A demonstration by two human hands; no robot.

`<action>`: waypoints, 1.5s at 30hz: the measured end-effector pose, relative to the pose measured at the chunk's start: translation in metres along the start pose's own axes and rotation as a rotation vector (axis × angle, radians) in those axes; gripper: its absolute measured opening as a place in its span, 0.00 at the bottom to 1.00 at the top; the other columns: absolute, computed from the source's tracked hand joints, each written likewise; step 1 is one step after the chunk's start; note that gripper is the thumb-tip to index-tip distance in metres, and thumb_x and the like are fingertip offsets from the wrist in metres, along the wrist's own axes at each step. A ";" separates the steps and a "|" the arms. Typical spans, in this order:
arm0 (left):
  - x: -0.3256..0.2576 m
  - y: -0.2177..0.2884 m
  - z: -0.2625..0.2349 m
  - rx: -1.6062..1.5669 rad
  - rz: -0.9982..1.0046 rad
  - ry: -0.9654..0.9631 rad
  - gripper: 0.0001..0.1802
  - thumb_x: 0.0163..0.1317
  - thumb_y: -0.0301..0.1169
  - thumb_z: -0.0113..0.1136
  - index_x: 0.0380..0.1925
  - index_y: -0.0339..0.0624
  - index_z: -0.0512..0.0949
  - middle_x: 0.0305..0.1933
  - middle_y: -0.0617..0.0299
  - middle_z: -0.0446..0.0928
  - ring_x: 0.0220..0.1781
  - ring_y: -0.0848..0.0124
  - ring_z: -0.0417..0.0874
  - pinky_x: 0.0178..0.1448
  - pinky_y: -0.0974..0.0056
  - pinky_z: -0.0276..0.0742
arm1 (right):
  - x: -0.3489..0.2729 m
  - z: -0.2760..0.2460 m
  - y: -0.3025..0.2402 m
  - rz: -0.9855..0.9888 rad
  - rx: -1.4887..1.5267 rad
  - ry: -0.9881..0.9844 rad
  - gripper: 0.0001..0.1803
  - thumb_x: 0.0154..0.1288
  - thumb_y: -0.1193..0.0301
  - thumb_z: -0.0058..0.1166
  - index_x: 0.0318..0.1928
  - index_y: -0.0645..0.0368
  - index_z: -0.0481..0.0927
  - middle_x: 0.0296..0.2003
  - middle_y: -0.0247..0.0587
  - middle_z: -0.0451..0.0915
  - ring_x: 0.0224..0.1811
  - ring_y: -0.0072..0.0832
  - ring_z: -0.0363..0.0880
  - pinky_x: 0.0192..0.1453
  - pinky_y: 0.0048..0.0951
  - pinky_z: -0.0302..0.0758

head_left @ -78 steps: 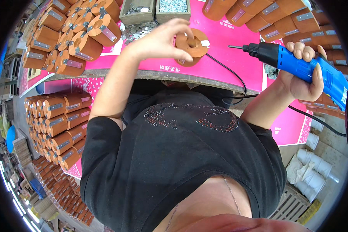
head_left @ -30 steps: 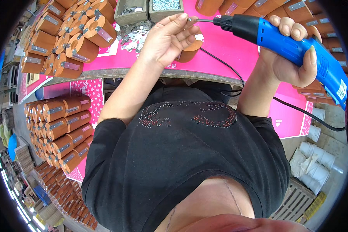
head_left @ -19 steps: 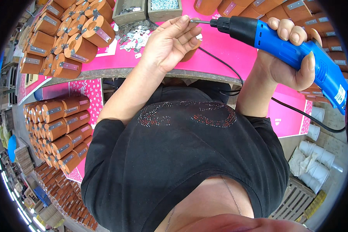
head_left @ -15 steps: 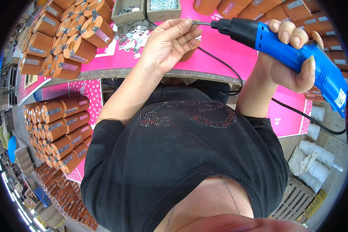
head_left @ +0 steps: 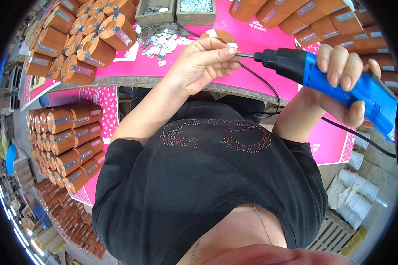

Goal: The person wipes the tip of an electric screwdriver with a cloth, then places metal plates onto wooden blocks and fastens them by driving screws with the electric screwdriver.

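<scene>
We are in a workshop, judging by the blue power screwdriver [head_left: 340, 84] at a pink-covered counter [head_left: 274, 42], with wooden bins [head_left: 195, 20] of small parts [head_left: 197, 5]. Around us we see stacked, matching orange-brown cylinders [head_left: 57, 126], white buckets [head_left: 362, 185] on a grey floor [head_left: 382, 172], and a row of bright lights [head_left: 9, 215].

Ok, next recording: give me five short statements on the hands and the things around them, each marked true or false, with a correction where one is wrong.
1. The right hand holds a blue and black power screwdriver. True.
2. An orange-brown cylinder is partly hidden behind the left hand. True.
3. The left hand is spread open, far from the screwdriver. False: its fingers are pinched together at the tip of the bit.
4. Loose white pieces lie on the pink surface. True.
5. The person's top is yellow. False: it is a black shirt.
</scene>
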State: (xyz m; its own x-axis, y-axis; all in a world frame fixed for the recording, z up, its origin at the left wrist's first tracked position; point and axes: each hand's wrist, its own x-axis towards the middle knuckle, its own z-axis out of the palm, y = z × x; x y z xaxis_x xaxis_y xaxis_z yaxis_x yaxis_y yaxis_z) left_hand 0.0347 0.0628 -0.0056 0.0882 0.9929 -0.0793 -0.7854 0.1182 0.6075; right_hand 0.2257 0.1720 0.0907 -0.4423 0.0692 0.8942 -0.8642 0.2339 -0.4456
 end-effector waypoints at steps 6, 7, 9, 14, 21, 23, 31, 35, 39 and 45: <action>-0.003 -0.006 0.000 -0.064 0.019 -0.017 0.02 0.55 0.26 0.57 0.30 0.42 0.76 0.32 0.55 0.79 0.34 0.68 0.81 0.38 0.66 0.76 | -0.003 0.000 -0.003 0.009 -0.039 -0.049 0.34 0.54 0.63 0.45 0.61 0.60 0.52 0.36 0.39 0.70 0.33 0.29 0.69 0.39 0.35 0.66; -0.004 -0.006 -0.001 -0.025 0.028 -0.031 0.02 0.56 0.26 0.56 0.30 0.45 0.76 0.34 0.56 0.79 0.34 0.69 0.80 0.40 0.66 0.76 | -0.002 0.002 -0.003 0.022 -0.044 -0.057 0.34 0.54 0.63 0.45 0.61 0.60 0.52 0.36 0.39 0.70 0.33 0.29 0.69 0.39 0.35 0.66; -0.005 -0.007 0.000 -0.031 0.030 -0.043 0.02 0.56 0.26 0.56 0.29 0.45 0.76 0.34 0.56 0.79 0.34 0.69 0.80 0.40 0.66 0.75 | -0.003 0.006 -0.004 0.035 -0.046 -0.064 0.34 0.54 0.63 0.45 0.60 0.60 0.53 0.36 0.38 0.70 0.33 0.28 0.69 0.39 0.35 0.66; -0.006 -0.010 -0.004 -0.035 0.056 -0.057 0.02 0.56 0.27 0.56 0.29 0.43 0.75 0.34 0.57 0.78 0.35 0.68 0.80 0.41 0.66 0.75 | -0.009 0.007 -0.003 0.046 -0.043 0.024 0.33 0.54 0.62 0.44 0.60 0.59 0.54 0.36 0.37 0.70 0.35 0.28 0.68 0.40 0.35 0.65; -0.012 0.030 -0.043 0.683 0.604 0.207 0.14 0.61 0.36 0.50 0.44 0.41 0.71 0.41 0.56 0.76 0.39 0.69 0.79 0.41 0.69 0.74 | -0.021 -0.008 -0.006 0.113 0.045 0.242 0.28 0.51 0.60 0.43 0.54 0.57 0.65 0.35 0.35 0.73 0.34 0.25 0.66 0.43 0.33 0.62; -0.027 0.036 -0.088 1.121 0.654 0.468 0.13 0.60 0.34 0.50 0.42 0.40 0.73 0.40 0.57 0.76 0.38 0.68 0.78 0.40 0.67 0.73 | -0.020 -0.007 -0.006 0.124 0.025 0.260 0.28 0.50 0.60 0.43 0.53 0.57 0.66 0.33 0.34 0.74 0.34 0.25 0.67 0.43 0.33 0.61; -0.048 0.011 -0.135 1.904 0.315 0.639 0.13 0.48 0.34 0.61 0.33 0.41 0.77 0.34 0.58 0.73 0.34 0.64 0.77 0.39 0.64 0.72 | -0.016 0.000 0.004 0.128 -0.018 0.381 0.27 0.42 0.61 0.48 0.46 0.58 0.71 0.27 0.33 0.75 0.30 0.23 0.69 0.42 0.29 0.63; -0.049 0.011 -0.134 1.939 0.344 0.601 0.11 0.49 0.33 0.60 0.32 0.40 0.76 0.33 0.58 0.74 0.34 0.64 0.77 0.39 0.64 0.72 | -0.019 -0.010 0.001 0.144 0.030 0.200 0.28 0.50 0.60 0.41 0.53 0.56 0.65 0.36 0.36 0.74 0.35 0.27 0.68 0.45 0.36 0.61; -0.045 0.015 -0.127 1.864 0.220 0.589 0.10 0.49 0.31 0.60 0.31 0.39 0.74 0.31 0.57 0.74 0.34 0.64 0.77 0.39 0.63 0.72 | -0.019 -0.008 0.001 0.139 0.068 0.209 0.27 0.51 0.60 0.39 0.54 0.56 0.64 0.37 0.37 0.74 0.36 0.29 0.68 0.46 0.38 0.62; -0.029 0.032 -0.087 1.560 0.644 0.243 0.07 0.52 0.19 0.54 0.32 0.38 0.78 0.28 0.61 0.76 0.33 0.73 0.77 0.36 0.70 0.71 | -0.016 0.005 -0.001 0.107 0.002 0.395 0.26 0.46 0.61 0.43 0.47 0.58 0.70 0.31 0.35 0.74 0.34 0.26 0.68 0.45 0.33 0.61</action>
State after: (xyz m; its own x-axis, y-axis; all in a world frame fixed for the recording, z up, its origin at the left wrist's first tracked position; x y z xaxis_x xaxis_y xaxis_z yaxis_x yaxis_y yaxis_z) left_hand -0.0465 0.0369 -0.0524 -0.1848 0.8734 0.4506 0.6596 -0.2296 0.7157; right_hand 0.2329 0.1657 0.0767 -0.4042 0.4601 0.7906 -0.8189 0.2031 -0.5368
